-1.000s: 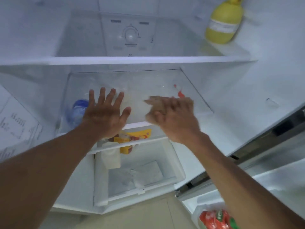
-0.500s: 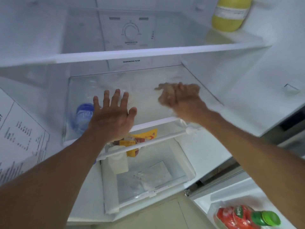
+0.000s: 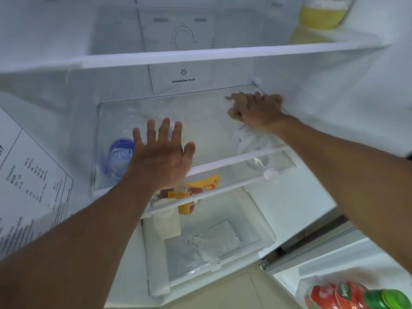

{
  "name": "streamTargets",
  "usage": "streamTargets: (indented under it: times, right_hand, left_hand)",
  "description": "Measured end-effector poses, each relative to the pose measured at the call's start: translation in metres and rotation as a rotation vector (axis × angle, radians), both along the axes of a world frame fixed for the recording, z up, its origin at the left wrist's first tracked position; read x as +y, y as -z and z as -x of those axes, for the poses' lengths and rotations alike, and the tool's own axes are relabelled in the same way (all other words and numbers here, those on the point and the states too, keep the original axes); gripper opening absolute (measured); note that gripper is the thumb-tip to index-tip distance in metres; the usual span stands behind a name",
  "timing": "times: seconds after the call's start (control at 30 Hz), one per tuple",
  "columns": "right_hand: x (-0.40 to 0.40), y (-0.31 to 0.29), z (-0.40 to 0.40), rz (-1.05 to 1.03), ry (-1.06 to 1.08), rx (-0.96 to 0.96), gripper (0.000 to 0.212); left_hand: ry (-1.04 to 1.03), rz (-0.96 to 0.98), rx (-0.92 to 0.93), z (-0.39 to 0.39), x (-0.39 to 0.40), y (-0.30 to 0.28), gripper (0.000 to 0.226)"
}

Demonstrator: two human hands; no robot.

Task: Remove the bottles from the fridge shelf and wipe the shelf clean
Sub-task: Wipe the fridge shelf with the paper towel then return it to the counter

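Note:
The glass fridge shelf [image 3: 207, 134] is in the middle of the view. My left hand [image 3: 162, 157] lies flat on its front part with the fingers spread, holding nothing. My right hand [image 3: 254, 110] is at the shelf's back right corner, fingers curled down against the glass. A pale translucent thing with blue marks [image 3: 249, 141] shows just under that wrist; I cannot tell whether the hand holds it or it lies below the glass. A blue-capped bottle [image 3: 119, 157] appears blurred at the shelf's left, beside my left hand.
A yellow bottle [image 3: 321, 12] stands on the upper shelf at the right. Below the glass are a yellow and red packet [image 3: 194, 192], a white carton [image 3: 167, 224] and a clear drawer [image 3: 214, 246]. A red bottle with a green cap [image 3: 356, 296] lies in the door bin.
My right hand has swept from the shelf's middle to its back right corner. The red smear seen one second ago no longer shows. My left hand has stayed in place.

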State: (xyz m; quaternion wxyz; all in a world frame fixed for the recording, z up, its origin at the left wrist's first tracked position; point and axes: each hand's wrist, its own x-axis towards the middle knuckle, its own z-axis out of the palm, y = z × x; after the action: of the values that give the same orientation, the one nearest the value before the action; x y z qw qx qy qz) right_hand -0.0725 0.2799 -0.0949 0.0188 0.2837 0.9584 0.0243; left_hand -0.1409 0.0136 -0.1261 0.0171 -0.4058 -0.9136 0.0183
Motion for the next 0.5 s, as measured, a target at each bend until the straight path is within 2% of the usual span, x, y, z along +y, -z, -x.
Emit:
streamTargets:
  times: [0.07,0.13,0.23,0.27,0.33,0.4,0.43,0.5]
  right_hand:
    - [-0.019,-0.002,0.032,-0.085,-0.028,0.007,0.094]
    - [-0.047,-0.002,0.024,-0.089,-0.231,-0.026,0.091]
    - [-0.050,0.021,-0.036,-0.112,-0.570,0.002,0.067]
    - [-0.035,0.027,-0.048,-0.151,-0.555,0.014,0.060]
    - [0.004,0.024,-0.039,-0.184,-0.377,0.041,0.059]
    - [0.015,0.006,0.002,-0.091,-0.118,0.016,0.077]
    - [0.012,0.003,0.023,-0.049,-0.075,0.002,0.086]
    - [-0.014,-0.001,0.044,-0.088,-0.155,-0.009,0.099]
  left_hand:
    - [-0.012,-0.008,-0.001,-0.001,-0.001,-0.001,0.079]
    - [-0.010,-0.023,-0.011,-0.001,-0.001,-0.002,0.075]
    - [-0.003,-0.014,0.002,-0.002,-0.003,-0.003,0.085]
    - [0.004,-0.013,0.012,-0.002,-0.003,-0.002,0.088]
    - [0.012,-0.008,0.024,-0.002,-0.002,-0.001,0.095]
    - [0.020,-0.006,0.045,0.000,-0.001,0.000,0.099]
    - [0.026,0.005,0.052,0.001,-0.002,0.001,0.100]
    - [0.039,0.020,0.052,0.002,-0.002,0.002,0.100]
